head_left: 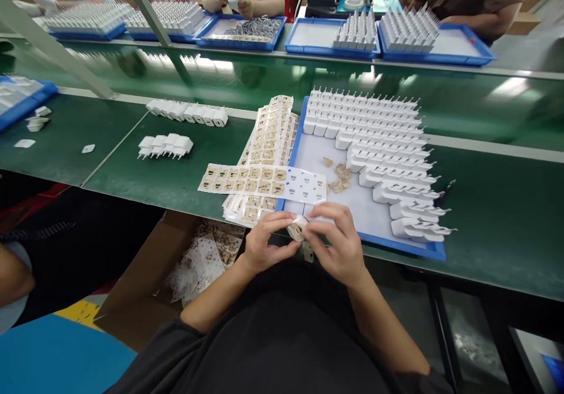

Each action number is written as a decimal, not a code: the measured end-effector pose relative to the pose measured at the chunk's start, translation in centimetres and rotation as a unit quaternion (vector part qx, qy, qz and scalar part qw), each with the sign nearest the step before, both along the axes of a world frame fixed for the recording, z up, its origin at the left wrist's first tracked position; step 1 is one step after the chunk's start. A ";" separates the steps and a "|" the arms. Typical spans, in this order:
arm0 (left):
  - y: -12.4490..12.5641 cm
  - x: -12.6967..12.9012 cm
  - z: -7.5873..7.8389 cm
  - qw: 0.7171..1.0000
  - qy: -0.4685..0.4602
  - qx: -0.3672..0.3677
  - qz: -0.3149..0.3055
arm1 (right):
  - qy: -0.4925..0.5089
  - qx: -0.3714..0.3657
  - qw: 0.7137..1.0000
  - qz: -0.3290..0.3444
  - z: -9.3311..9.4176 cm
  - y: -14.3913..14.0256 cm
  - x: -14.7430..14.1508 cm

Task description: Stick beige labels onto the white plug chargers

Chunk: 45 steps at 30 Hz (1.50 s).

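A white plug charger (296,229) is between my two hands at the table's front edge, its face with a small port slot turned up toward me. My left hand (269,242) is closed around its left side, thumb below and index finger above. The fingers of my right hand (338,246) pinch at its right edge, partly covering it. Just beyond lies a strip of tan stickers (247,180), its right end bare white backing, across a stack of similar sheets (271,130). The blue tray (400,248) at the right holds rows of white chargers (374,130), pins up.
Loose tan pieces (340,174) lie in the tray. Two rows of chargers (187,112) stand left on the green table (211,147). Below is a carton (132,288) of discarded backing. Across the bench, co-workers sit behind blue trays (240,44); another person's arm shows at left.
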State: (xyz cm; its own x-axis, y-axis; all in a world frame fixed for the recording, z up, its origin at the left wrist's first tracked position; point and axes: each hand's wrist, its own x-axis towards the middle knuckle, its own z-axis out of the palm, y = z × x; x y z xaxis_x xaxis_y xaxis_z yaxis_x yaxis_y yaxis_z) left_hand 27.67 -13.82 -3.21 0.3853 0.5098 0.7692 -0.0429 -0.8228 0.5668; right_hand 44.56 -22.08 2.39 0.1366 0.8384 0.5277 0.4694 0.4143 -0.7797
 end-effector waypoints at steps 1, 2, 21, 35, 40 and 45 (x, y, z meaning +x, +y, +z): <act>0.1 -0.1 -0.2 1.000 -0.001 -0.023 0.011 | -0.008 0.027 0.999 0.021 -0.1 -0.2 0.0; 0.2 -0.2 -0.4 0.999 -0.002 -0.046 0.021 | 0.006 0.037 0.999 0.040 -0.2 -0.3 0.2; 23.5 -11.1 1.3 0.839 0.323 -0.109 0.425 | -0.260 -0.004 0.942 -0.210 -5.9 3.7 8.4; 22.5 -7.1 3.0 0.892 0.363 -0.093 0.250 | -0.283 -0.152 0.940 -0.113 -2.9 8.8 5.3; 18.7 -1.1 4.4 0.900 0.425 -0.097 0.017 | -0.274 -0.261 0.920 -0.101 -1.2 13.3 3.7; 17.3 -0.1 5.2 0.881 0.427 -0.174 -0.105 | -0.228 -0.244 0.939 -0.077 -1.2 12.0 4.4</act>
